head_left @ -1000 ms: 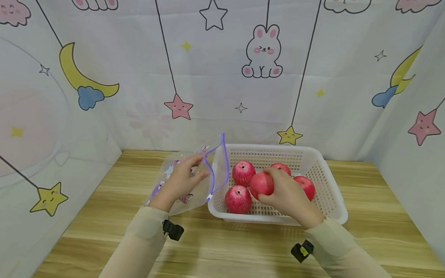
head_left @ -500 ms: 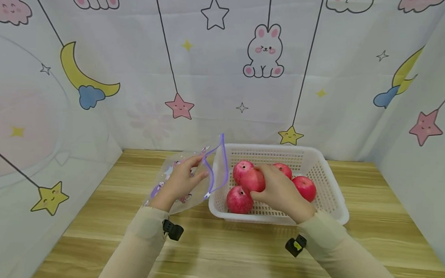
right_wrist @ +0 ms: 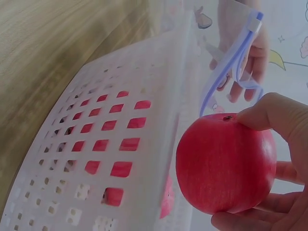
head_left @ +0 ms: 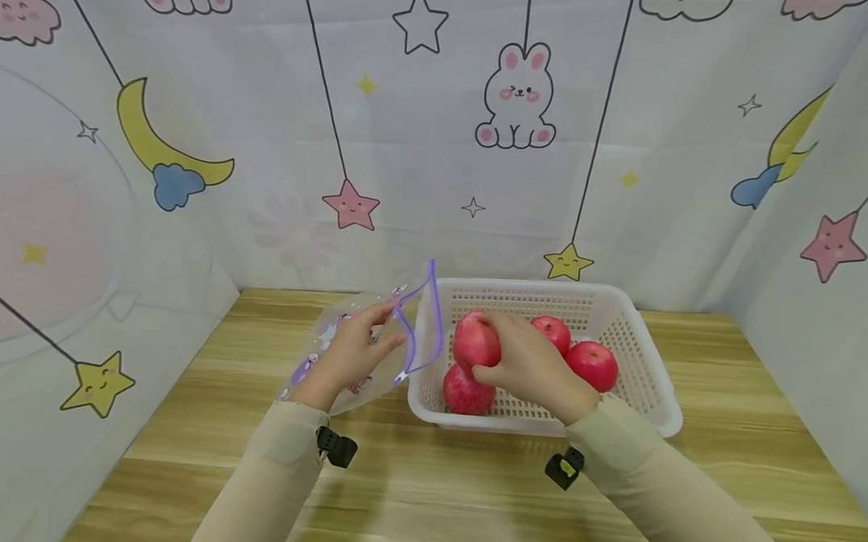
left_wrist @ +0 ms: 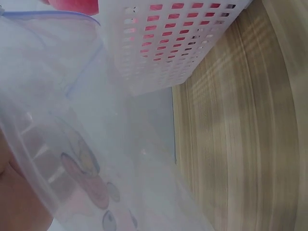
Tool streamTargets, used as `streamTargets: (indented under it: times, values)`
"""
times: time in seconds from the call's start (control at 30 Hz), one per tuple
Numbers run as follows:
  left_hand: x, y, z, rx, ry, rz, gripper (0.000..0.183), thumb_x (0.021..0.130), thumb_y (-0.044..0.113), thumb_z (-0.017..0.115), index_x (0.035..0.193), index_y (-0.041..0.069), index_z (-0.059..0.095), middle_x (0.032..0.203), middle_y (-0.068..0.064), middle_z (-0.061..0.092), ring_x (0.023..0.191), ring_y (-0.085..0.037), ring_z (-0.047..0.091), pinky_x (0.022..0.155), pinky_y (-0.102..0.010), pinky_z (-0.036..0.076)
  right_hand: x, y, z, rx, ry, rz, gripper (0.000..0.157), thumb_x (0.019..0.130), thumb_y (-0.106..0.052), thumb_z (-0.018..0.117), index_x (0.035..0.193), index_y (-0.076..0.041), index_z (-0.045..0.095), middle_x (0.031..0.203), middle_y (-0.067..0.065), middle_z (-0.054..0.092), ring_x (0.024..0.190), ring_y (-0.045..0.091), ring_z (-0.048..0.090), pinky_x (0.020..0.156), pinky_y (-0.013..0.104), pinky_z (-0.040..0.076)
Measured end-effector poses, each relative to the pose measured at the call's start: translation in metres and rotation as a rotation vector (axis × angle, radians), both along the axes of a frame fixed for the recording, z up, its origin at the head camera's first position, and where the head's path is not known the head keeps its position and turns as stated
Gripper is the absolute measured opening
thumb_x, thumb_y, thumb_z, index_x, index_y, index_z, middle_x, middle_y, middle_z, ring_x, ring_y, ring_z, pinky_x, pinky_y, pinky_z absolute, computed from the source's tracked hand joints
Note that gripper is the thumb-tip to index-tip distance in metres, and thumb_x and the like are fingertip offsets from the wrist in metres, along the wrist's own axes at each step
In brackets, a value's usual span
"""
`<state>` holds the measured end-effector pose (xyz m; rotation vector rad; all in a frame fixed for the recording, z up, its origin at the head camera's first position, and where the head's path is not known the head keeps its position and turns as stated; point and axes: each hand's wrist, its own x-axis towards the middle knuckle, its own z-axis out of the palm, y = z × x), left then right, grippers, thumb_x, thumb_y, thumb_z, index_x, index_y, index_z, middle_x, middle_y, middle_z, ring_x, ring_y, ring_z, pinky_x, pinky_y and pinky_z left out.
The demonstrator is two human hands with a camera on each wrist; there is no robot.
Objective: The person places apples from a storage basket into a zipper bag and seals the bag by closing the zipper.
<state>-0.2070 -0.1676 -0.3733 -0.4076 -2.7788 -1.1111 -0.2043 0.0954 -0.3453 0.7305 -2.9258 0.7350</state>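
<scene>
A red apple [head_left: 477, 340] is gripped between the thumb and fingers of my right hand [head_left: 539, 364]; the right wrist view shows this apple [right_wrist: 224, 166] level with the basket's rim. It overlaps the left end of the white plastic basket [head_left: 515, 423] in the head view. My left hand [head_left: 358, 348] pinches a clear zip bag [head_left: 370, 391] near its mouth. The bag's purple-edged mouth gapes toward the basket and overlaps its left rim. Cartoon prints and a white slider [head_left: 401, 377] show on the bag.
Inside the basket lie a front-left apple [head_left: 469, 391], a back apple [head_left: 551, 333] and a right-hand apple [head_left: 593, 365]. Another at back left is hidden behind the held one. Beneath is a wood-grain table [head_left: 424, 497], with a printed cloth [head_left: 280, 135] behind.
My right hand has carried its apple leftward across the basket, closer to the bag's mouth. My left hand and the bag stay nearly still, the slider end shifting slightly left.
</scene>
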Motion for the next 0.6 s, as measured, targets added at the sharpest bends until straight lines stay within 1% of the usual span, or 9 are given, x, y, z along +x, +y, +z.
streamTargets:
  times: [0.23, 0.43, 0.6]
  values:
    - [0.0, -0.001, -0.001, 0.008, 0.009, 0.008, 0.057, 0.092, 0.024, 0.063, 0.141, 0.006, 0.042, 0.134, -0.019, 0.054, 0.124, -0.034, 0.051, 0.102, -0.051, 0.043, -0.002, -0.008, 0.003, -0.013, 0.011, 0.028, 0.065, 0.074, -0.027, 0.074, 0.132, -0.012, 0.048, 0.124, 0.006, 0.058, 0.109, 0.022, 0.056, 0.085, 0.042, 0.054]
    - [0.001, -0.001, -0.001, 0.004, 0.004, 0.016, 0.057, 0.092, 0.024, 0.062, 0.142, 0.007, 0.041, 0.134, -0.02, 0.054, 0.124, -0.036, 0.051, 0.101, -0.051, 0.044, -0.004, -0.015, 0.005, -0.042, 0.0, 0.058, 0.063, 0.075, -0.026, 0.074, 0.131, -0.011, 0.048, 0.124, 0.005, 0.056, 0.109, 0.021, 0.054, 0.084, 0.04, 0.055]
    - [0.001, -0.002, 0.0, 0.01, 0.011, 0.018, 0.056, 0.092, 0.024, 0.063, 0.141, 0.007, 0.042, 0.134, -0.019, 0.054, 0.124, -0.035, 0.051, 0.101, -0.051, 0.044, -0.005, -0.022, 0.006, -0.056, -0.014, 0.069, 0.066, 0.076, -0.026, 0.075, 0.133, -0.012, 0.047, 0.126, 0.004, 0.055, 0.112, 0.02, 0.053, 0.086, 0.04, 0.055]
